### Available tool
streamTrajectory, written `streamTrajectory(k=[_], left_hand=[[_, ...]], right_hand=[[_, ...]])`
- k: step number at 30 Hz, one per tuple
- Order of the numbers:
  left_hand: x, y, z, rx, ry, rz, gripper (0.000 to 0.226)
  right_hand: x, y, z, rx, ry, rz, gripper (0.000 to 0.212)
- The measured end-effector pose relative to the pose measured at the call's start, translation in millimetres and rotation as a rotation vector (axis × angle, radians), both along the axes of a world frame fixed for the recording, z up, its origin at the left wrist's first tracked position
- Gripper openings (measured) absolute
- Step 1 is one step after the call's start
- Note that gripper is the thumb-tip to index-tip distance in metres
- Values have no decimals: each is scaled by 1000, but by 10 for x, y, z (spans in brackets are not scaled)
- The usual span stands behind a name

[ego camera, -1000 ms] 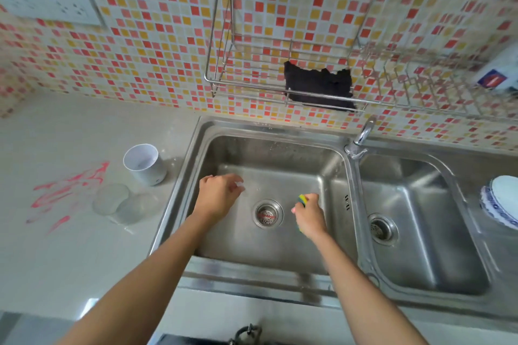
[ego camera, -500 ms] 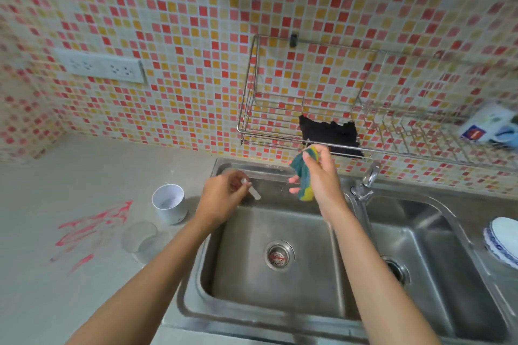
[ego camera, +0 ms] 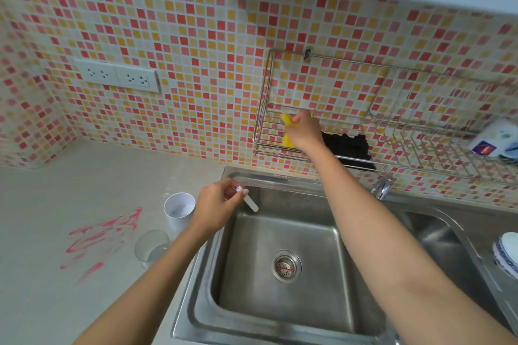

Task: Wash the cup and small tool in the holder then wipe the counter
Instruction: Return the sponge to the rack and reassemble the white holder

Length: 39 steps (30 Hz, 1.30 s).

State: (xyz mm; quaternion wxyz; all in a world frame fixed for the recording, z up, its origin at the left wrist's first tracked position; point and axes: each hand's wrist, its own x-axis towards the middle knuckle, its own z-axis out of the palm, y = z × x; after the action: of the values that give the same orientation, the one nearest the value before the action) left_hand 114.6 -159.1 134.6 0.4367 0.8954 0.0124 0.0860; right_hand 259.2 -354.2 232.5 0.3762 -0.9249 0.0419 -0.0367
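Observation:
My left hand [ego camera: 217, 206] pinches a small white flat tool [ego camera: 250, 202] over the left rim of the sink [ego camera: 280, 325]. A white cup-shaped holder [ego camera: 179, 214] stands upright on the counter [ego camera: 84, 190] just left of that hand. A clear glass cup [ego camera: 151, 246] stands in front of the holder. My right hand [ego camera: 304, 131] reaches up to the wire wall rack [ego camera: 269, 143] and grips a yellow sponge [ego camera: 287, 131] against the rack's left shelf. Red smears [ego camera: 103, 235] mark the counter left of the cups.
A black cloth [ego camera: 350, 148] hangs on the rack right of my hand. The tap [ego camera: 381, 187] stands between the two sink basins. A blue-rimmed plate [ego camera: 507, 255] lies at the right edge. A packet [ego camera: 493, 141] rests on the rack's right end. Wall sockets [ego camera: 117, 77] sit upper left.
My right hand rose out of the basin with the sponge and reached up to the rack. My left hand lifted the white tool to the sink's left rim. The view tilted upward.

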Motion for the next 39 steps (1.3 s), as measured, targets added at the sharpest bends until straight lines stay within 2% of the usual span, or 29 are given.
streamTrajectory(k=[3, 5, 8, 11, 15, 17, 19, 20, 23, 25, 27, 30, 35, 39], left_hand=[[-28, 93, 20, -3, -1, 18, 16], [-42, 163, 33, 3, -12, 25, 15], [-61, 306, 33, 10, 0, 50, 17], [-77, 577, 21, 19, 8, 84, 21], [-87, 1086, -24, 43, 5, 176, 19], [-76, 1321, -108, 92, 24, 209, 18], [-42, 1493, -223, 159, 51, 229, 18], [-22, 1547, -284, 183, 70, 235, 18], [55, 1601, -460, 218, 104, 194, 18], [110, 1601, -571, 238, 127, 159, 17], [164, 1617, -663, 260, 134, 129, 16], [244, 1642, -746, 311, 113, 70, 17], [362, 1695, -813, 359, 122, 5, 19], [452, 1695, -823, 374, 109, -53, 20]], right_hand=[[162, 59, -120, -145, 37, 14, 24], [188, 77, -177, -213, 10, -4, 36], [58, 95, -164, -254, -85, -58, 43], [-121, 147, -177, -239, -318, -74, 29], [-586, 472, -385, -26, -756, -17, 17], [-840, 723, -651, 22, -849, 65, 15], [-1007, 983, -1018, 36, -761, 181, 16], [-1067, 1111, -1190, 34, -642, 238, 21], [-1098, 1458, -1711, 0, -64, 386, 59], [-1069, 1656, -1982, 15, 160, 422, 81], [-1047, 1815, -2149, 79, 203, 405, 83], [-1025, 1952, -2285, 142, 191, 363, 69], [-1024, 2038, -2454, 159, 244, 343, 76], [-1044, 2062, -2462, 187, 234, 299, 72]])
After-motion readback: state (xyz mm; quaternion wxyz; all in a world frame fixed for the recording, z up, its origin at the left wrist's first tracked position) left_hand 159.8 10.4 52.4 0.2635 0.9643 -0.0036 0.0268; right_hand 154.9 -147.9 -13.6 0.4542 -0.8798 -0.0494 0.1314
